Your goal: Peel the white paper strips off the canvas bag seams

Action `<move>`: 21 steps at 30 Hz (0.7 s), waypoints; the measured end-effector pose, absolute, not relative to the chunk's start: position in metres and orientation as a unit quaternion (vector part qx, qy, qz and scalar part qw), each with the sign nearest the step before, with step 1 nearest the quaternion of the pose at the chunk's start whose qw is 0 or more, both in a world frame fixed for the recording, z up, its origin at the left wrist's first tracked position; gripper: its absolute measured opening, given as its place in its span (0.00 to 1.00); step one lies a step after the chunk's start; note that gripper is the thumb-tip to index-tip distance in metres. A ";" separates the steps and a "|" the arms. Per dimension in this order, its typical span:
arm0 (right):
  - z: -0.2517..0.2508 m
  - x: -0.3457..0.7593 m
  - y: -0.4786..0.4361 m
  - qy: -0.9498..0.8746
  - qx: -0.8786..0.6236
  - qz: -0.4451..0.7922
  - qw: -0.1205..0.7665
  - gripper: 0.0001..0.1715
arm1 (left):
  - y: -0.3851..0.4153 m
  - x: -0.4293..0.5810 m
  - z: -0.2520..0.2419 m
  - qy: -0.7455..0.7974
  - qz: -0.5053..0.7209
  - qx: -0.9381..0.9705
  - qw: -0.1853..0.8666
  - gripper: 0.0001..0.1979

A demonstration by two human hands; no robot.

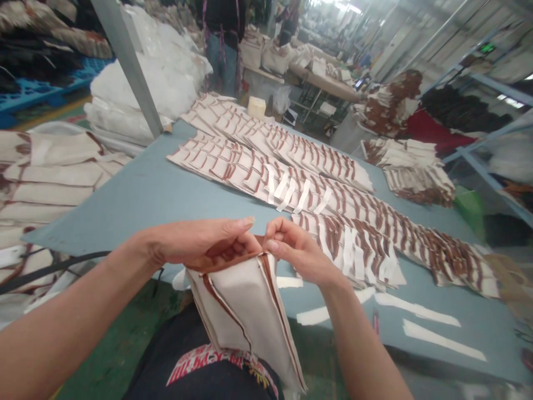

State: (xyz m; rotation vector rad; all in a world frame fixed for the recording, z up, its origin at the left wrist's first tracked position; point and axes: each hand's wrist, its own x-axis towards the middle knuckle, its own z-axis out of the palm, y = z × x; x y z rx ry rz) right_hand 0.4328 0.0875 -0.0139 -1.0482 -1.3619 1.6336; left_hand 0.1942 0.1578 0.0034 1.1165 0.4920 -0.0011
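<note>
My left hand [200, 244] and my right hand [297, 250] meet just in front of the blue table's near edge. Together they hold a cream fabric bag [245, 316] with brown trim by its top edge. The bag hangs down over my lap, its mouth pinched between the fingers of both hands. Behind my right hand, rows of overlapping cream and brown fabric pieces [291, 178] lie across the table [137, 194]. White strips [428, 319] lie loose on the table to the right of my right hand.
Stacks of cream pieces [50, 172] stand at the left. White bagged material [154, 78] is heaped behind a grey post [129, 61]. More piles [412, 166] lie at the far right by blue shelving. A person [222, 39] stands at the back.
</note>
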 end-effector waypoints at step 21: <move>0.005 0.429 0.069 -0.702 -0.512 0.409 0.280 0.10 | 0.110 0.190 -0.011 0.235 0.181 0.836 0.462 0.20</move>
